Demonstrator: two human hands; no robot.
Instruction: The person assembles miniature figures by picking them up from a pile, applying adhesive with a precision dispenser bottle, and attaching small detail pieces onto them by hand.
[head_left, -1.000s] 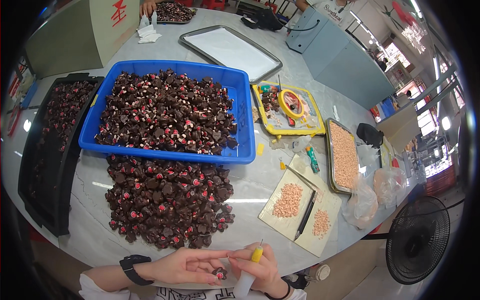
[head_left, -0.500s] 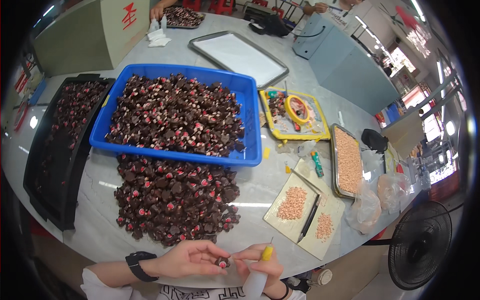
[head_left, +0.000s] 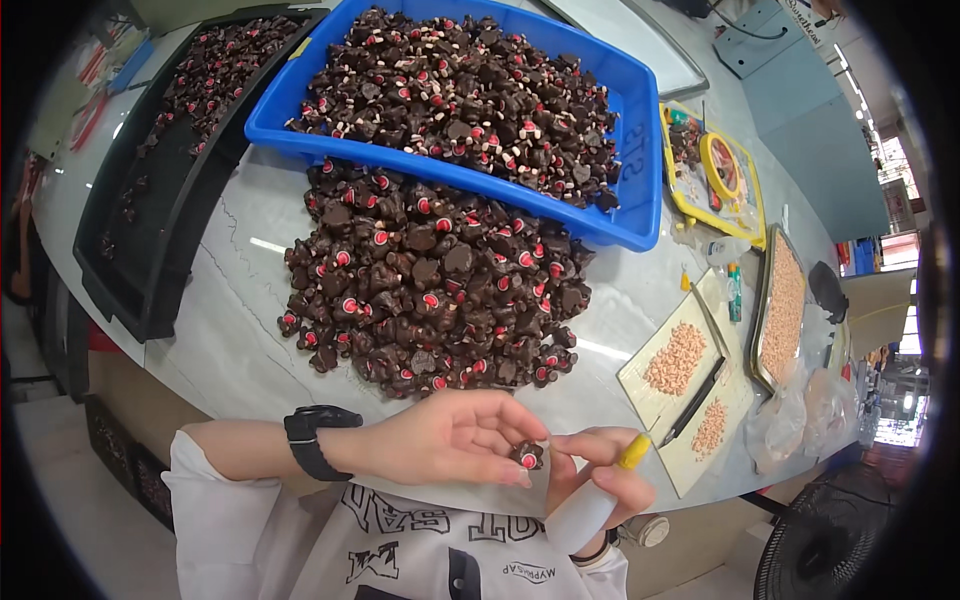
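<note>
**Desk:** What does the head view show at the grip?

**Photographer:** The left hand (head_left: 450, 440), a black watch (head_left: 315, 440) on its wrist, pinches one small dark piece with a red centre (head_left: 527, 457) at its fingertips. The right hand (head_left: 600, 475) is clenched around a white squeeze bottle with a yellow tip (head_left: 590, 505), and a small pale bit sits between that hand's fingertips, right against the piece.

**Desk:** And beyond the grip?

**Photographer:** Just past the grip, a heap of the same dark pieces (head_left: 430, 285) lies on the pale bench (head_left: 240, 330). Farther still stands a blue crate (head_left: 640, 215) full of them; a black tray (head_left: 150, 260) sits out past the left hand, cards of pink bits (head_left: 678, 357) past the right.

**Desk:** Risks?

**Photographer:** Likely a slip: the piece is held only at the fingertips over the bench edge, so a squeeze from the bottle or a nudge could drop it, or smear the fingers.
</note>
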